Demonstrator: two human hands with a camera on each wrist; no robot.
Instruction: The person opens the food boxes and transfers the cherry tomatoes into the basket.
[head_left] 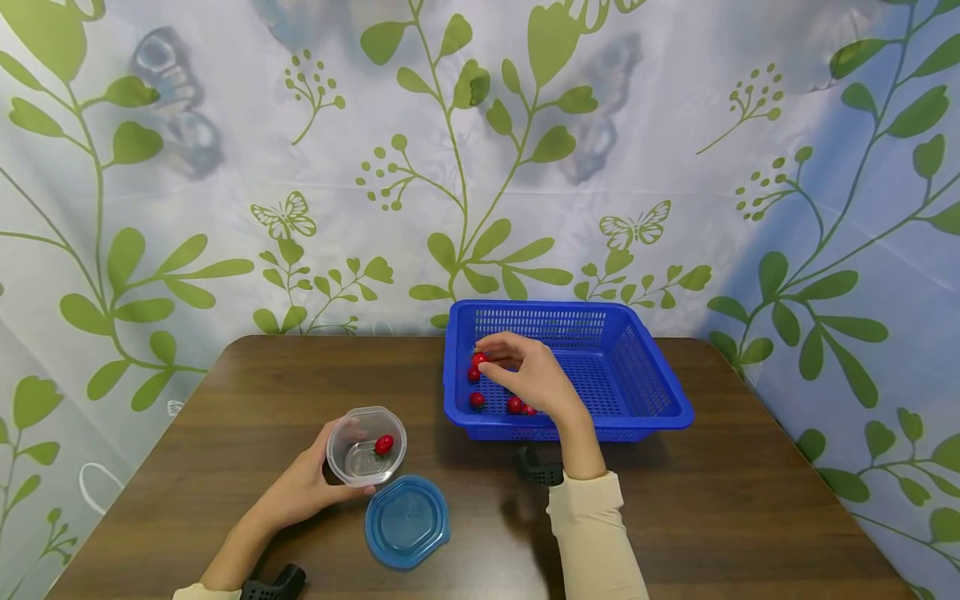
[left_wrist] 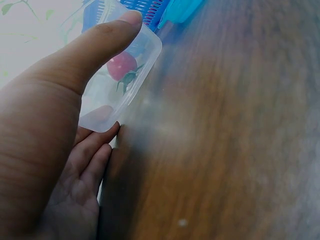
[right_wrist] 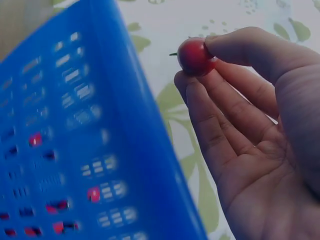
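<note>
My right hand (head_left: 536,379) is over the left part of a blue plastic basket (head_left: 645,421). Between thumb and fingertips it pinches a red cherry tomato (right_wrist: 194,57) with a green stem. Several more cherry tomatoes (head_left: 477,401) lie on the basket floor, partly behind the hand. My left hand (head_left: 303,492) holds a small clear plastic container (head_left: 347,467) from its left side, thumb at the near rim. One cherry tomato (head_left: 384,444) lies inside it, showing through the wall in the left wrist view.
A round blue translucent lid (head_left: 408,523) with a tab lies on the brown wooden table (head_left: 720,517), just right of the container. Behind the table hangs a cloth (head_left: 330,233) with a green leaf and butterfly print. Dark wrist mounts (head_left: 273,585) sit on both arms.
</note>
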